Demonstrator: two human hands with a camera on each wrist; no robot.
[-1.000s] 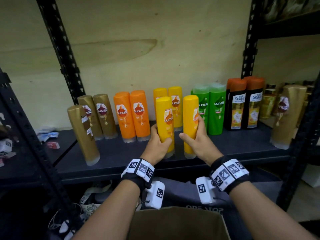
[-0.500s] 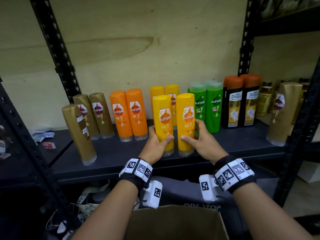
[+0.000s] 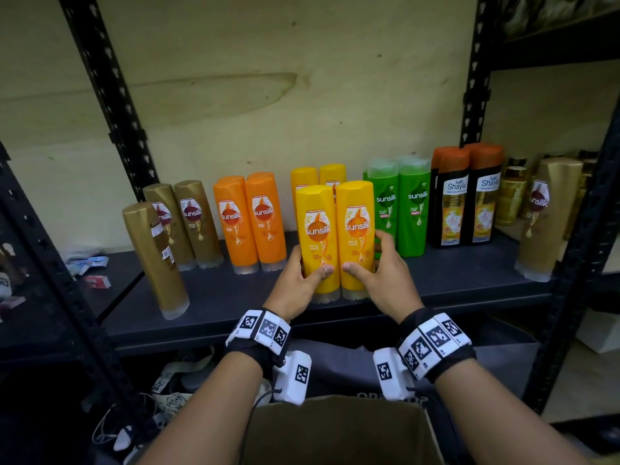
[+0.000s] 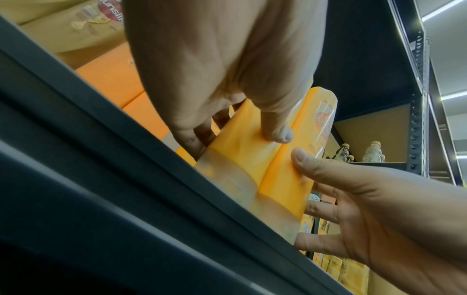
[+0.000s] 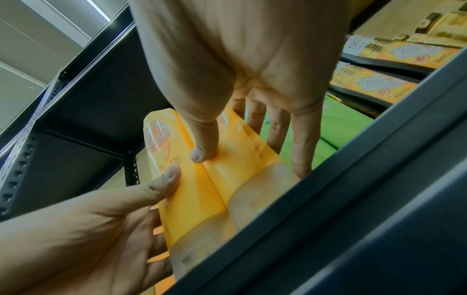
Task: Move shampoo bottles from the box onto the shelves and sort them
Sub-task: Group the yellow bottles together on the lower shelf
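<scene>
Two yellow Sunsilk bottles stand side by side near the front of the dark shelf, labels facing me. My left hand grips the left yellow bottle low down, thumb on its front. My right hand holds the right yellow bottle the same way, fingers along its far side. In the left wrist view the left hand clasps the left bottle. In the right wrist view the right hand has its thumb on the right bottle. The cardboard box sits below my forearms.
Sorted pairs stand behind: gold bottles, orange bottles, two more yellow ones, green bottles and black Shayla bottles. Single gold bottles stand at the front left and the far right. Black uprights frame the bay.
Both yellow bottles have been turned so their labels face front and brought together on the shelf. My hands have slid lower on them.
</scene>
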